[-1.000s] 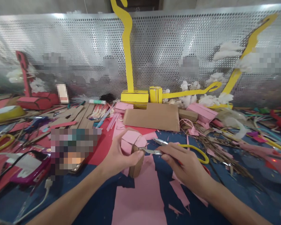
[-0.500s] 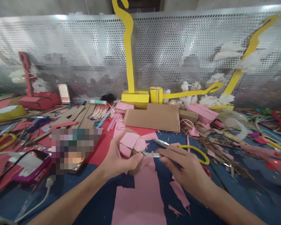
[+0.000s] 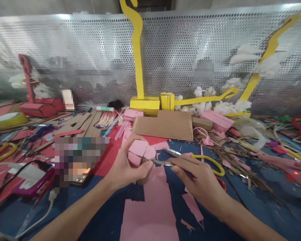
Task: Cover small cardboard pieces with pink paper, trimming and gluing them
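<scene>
My left hand (image 3: 126, 169) is wrapped around a small cardboard box (image 3: 140, 151) partly covered with pink paper. Bare brown cardboard shows on its lower side, near my thumb. In the fingers of my right hand (image 3: 194, 175) is a craft knife (image 3: 163, 163) with a narrow metal blade; its handle is mostly hidden. The blade tip meets the box's right edge, beside my left thumb. Just behind the right hand lie scissors (image 3: 174, 153) with a yellow handle loop. A long sheet of pink paper (image 3: 150, 214) lies flat on the blue table cover below the hands.
A brown cardboard piece (image 3: 164, 126) stands behind the hands, before a yellow hooked model (image 3: 137, 60). Twigs (image 3: 228, 160) lie to the right, near a pink glue gun (image 3: 288, 165). On the left are a phone (image 3: 81, 179) and a purple device (image 3: 35, 182) with cables.
The knife blade has shifted and turned slightly against the box's edge, and the box has tilted a little in my left hand. Both hands stay nearly in place.
</scene>
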{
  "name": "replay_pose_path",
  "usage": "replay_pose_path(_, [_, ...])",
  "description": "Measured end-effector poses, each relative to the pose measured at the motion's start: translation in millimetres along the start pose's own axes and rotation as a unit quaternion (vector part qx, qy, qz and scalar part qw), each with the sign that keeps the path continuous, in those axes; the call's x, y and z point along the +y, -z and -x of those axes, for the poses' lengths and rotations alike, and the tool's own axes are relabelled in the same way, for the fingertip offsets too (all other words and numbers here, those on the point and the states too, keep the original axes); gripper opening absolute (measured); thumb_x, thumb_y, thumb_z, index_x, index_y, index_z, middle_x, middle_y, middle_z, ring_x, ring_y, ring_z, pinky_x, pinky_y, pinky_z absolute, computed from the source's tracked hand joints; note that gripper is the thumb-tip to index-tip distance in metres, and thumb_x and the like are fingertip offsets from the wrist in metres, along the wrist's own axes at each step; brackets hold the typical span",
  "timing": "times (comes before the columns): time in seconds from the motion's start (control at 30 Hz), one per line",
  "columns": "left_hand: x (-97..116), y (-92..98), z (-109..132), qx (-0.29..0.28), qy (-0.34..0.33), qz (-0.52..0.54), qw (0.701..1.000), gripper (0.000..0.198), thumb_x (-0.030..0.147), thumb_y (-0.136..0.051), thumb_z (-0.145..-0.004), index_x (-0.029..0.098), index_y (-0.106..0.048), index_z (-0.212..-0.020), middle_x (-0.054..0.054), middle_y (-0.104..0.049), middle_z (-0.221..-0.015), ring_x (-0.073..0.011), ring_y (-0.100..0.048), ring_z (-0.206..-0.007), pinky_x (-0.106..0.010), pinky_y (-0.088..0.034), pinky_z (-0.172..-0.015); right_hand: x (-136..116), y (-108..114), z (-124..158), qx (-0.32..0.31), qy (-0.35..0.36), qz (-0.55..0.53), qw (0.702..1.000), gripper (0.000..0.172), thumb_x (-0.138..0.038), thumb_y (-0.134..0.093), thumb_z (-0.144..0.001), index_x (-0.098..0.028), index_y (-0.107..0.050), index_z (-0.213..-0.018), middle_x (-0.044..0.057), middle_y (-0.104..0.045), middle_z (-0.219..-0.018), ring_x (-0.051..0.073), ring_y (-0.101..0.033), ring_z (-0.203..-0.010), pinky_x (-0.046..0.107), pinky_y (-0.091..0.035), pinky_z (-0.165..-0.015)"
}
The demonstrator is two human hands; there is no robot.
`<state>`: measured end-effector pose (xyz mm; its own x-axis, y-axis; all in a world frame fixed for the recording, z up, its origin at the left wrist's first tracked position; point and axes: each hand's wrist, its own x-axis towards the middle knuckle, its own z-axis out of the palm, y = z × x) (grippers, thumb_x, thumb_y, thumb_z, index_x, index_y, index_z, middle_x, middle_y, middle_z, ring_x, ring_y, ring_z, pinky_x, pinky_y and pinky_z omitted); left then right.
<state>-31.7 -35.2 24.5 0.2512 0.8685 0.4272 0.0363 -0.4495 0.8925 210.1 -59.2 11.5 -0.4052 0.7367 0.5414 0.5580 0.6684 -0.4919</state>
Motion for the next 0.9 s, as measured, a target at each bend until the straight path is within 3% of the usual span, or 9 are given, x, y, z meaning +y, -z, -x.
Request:
replay_pose_path(0.2, [-1.5,1.2,-4.2,0.047,-0.019,-0.035,0.998,0.039,0.023,-0.075,-0.077,0.022,-0.05,-0.107,-0.002,-0.059,-0.099,-0.0163,-0.063,-0.085,-0.029,-0.056,-0.077,-1.6,-2.0,-0.1,0.004,-0.034,-0.011,0.999,0.023,-0.029,-0.049,-0.106,-0.023,-0.071,-0.11,0.005,-0.075,-0.101,0.018,-0.067,-0.089,0.029,-0.052,-0.077])
replay_pose_path(0.57, [-2.5,2.1,-8.8,0.084,-0.01,-0.056,0.995,0.039,0.024,-0.075,-0.075,0.019,-0.062,-0.111,-0.004,-0.067,-0.099,-0.0191,-0.064,-0.09,-0.031,-0.053,-0.082,-3.8,-2.5,-2.3,-0.013,-0.122,-0.073,0.99,0.035,-0.043,-0.041,-0.108,-0.021,-0.065,-0.094,0.004,-0.069,-0.087,0.018,-0.062,-0.078,0.028,-0.046,-0.066])
replay_pose_path(0.7, [2.4,-0.2,-5.5,0.063,-0.037,-0.05,0.996,0.035,0.021,-0.072,-0.073,0.02,-0.061,-0.106,-0.002,-0.065,-0.093,-0.0174,-0.062,-0.084,-0.03,-0.052,-0.076,-4.9,-4.7,-1.3,-0.005,-0.169,-0.138,0.976,0.032,-0.049,-0.046,-0.105,-0.022,-0.063,-0.11,0.002,-0.062,-0.083,0.016,-0.055,-0.07,0.026,-0.043,-0.06])
replay_pose_path(0.9, [8.3,-13.8,3.1,0.013,-0.059,-0.005,0.998,0.041,0.012,-0.07,-0.066,0.022,-0.056,-0.103,0.002,-0.062,-0.081,-0.0131,-0.058,-0.065,-0.024,-0.047,-0.056,-17.5,-14.7,5.0,-0.01,-0.202,-0.256,0.945,0.036,-0.048,-0.057,-0.101,-0.024,-0.059,-0.128,-0.006,-0.038,-0.074,0.012,-0.038,-0.062,0.024,-0.035,-0.055])
